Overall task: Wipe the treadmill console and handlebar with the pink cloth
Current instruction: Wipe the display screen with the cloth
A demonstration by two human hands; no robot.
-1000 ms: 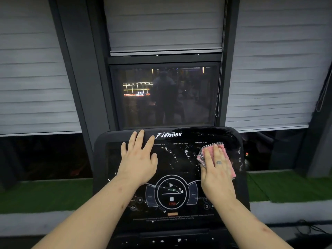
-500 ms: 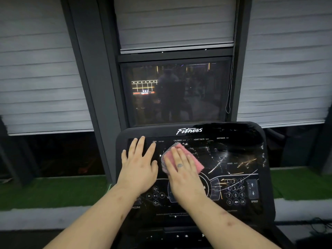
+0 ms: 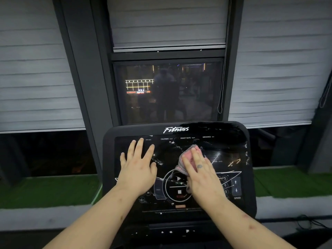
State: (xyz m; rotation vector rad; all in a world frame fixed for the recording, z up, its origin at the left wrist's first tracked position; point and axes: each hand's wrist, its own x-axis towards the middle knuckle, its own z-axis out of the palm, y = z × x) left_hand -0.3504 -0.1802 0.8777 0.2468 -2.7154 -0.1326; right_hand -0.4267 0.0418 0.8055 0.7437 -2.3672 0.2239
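On the glossy black console [image 3: 231,133], my right hand [image 3: 203,177] presses the nubby pink cloth [image 3: 188,155] under flat fingers; my left hand [image 3: 138,168] rests flat, fingers spread, holding nothing.

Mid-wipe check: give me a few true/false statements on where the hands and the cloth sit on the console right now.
1. The right hand presses the pink cloth against the console with straight fingers. True.
2. The left hand holds a second cloth. False: it rests flat on the console's left part, fingers spread, holding nothing.
3. The pink cloth covers the SPEED arrows at the right edge. False: it lies near the middle, up and to the right of the play/stop ring.
4. Pale streaks show on the dark panel. True.
5. The middle blind is pulled fully down. False: it is part raised, with dark glass showing below it.
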